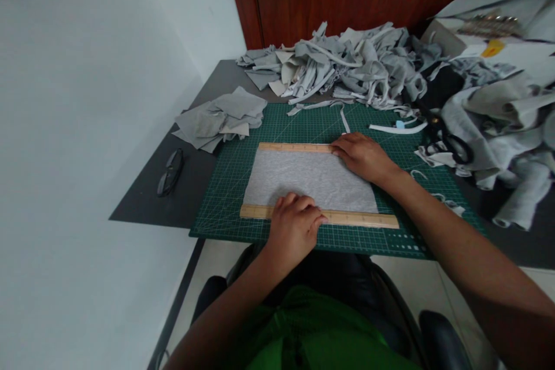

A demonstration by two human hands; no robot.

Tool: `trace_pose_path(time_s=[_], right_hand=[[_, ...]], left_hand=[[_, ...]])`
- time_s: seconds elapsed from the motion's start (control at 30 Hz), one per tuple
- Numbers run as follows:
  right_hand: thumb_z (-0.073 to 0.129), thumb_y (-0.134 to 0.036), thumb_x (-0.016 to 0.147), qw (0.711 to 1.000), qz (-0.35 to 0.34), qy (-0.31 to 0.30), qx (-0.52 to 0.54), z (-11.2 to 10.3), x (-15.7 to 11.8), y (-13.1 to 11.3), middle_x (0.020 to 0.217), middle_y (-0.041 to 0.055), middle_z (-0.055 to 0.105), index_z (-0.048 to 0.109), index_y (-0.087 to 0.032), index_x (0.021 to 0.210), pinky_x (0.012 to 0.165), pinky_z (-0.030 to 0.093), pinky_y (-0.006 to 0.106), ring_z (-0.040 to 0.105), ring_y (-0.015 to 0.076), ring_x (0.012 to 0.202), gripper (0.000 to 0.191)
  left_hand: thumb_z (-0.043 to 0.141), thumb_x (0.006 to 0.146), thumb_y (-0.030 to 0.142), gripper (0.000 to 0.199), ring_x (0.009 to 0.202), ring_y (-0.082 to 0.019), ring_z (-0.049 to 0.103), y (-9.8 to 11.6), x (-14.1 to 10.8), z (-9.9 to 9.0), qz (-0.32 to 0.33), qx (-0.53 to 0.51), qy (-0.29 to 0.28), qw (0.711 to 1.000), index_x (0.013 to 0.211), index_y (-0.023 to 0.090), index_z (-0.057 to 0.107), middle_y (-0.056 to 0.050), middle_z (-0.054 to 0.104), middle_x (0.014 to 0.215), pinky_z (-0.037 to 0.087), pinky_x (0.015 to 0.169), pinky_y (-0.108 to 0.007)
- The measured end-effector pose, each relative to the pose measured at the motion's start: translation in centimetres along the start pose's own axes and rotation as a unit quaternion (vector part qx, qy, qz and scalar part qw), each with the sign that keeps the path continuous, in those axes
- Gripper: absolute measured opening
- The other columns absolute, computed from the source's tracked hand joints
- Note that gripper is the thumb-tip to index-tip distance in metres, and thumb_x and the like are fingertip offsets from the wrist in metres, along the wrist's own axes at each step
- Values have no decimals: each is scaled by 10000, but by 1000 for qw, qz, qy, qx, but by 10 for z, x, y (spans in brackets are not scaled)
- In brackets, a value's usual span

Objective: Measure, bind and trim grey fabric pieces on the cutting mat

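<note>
A piece of grey knit fabric (pixel 303 176) lies flat on a green cutting mat (pixel 225 185). Along its far edge runs one wooden ruler (pixel 290 147); a second wooden ruler (pixel 359 219) lies along the near edge and sticks out past the fabric on the right. My left hand (pixel 295 225) is closed over the near ruler, fingers bent across it and thumb along its edge. At the right end of the far ruler, my right hand (pixel 362 156) presses with bent fingers and covers that end. Its fingertips are partly hidden.
A small stack of grey fabric pieces (pixel 221 115) sits at the mat's far left corner. Glasses (pixel 170 173) lie on the dark table. Heaped scraps (pixel 364 63) line the back. Black-handled scissors (pixel 453 141), fabric rolls (pixel 515 185) and a white box (pixel 472 40) are at right.
</note>
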State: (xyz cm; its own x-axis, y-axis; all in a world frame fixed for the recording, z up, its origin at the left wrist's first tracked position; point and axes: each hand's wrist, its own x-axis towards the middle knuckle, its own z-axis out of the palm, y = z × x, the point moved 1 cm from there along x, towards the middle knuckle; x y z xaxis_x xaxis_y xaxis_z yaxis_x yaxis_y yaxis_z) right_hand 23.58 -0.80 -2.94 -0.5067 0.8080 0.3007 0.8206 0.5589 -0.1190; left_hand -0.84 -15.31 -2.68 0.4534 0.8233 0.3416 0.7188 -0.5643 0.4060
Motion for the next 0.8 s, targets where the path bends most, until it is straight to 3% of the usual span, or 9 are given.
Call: trace_pose_path(time_s=[0.8], right_hand=[[420,-355,1056,1000,3,5,8,8,-3,5,1237,133,732,717,-200,1241,1022,508,509,631,336,1220,383]], left_hand=[[683,994,364,171,985,-221,574,5,-3,-1,-2,30,-44,999,914,227,747,-3,712,969,420,845,-410]])
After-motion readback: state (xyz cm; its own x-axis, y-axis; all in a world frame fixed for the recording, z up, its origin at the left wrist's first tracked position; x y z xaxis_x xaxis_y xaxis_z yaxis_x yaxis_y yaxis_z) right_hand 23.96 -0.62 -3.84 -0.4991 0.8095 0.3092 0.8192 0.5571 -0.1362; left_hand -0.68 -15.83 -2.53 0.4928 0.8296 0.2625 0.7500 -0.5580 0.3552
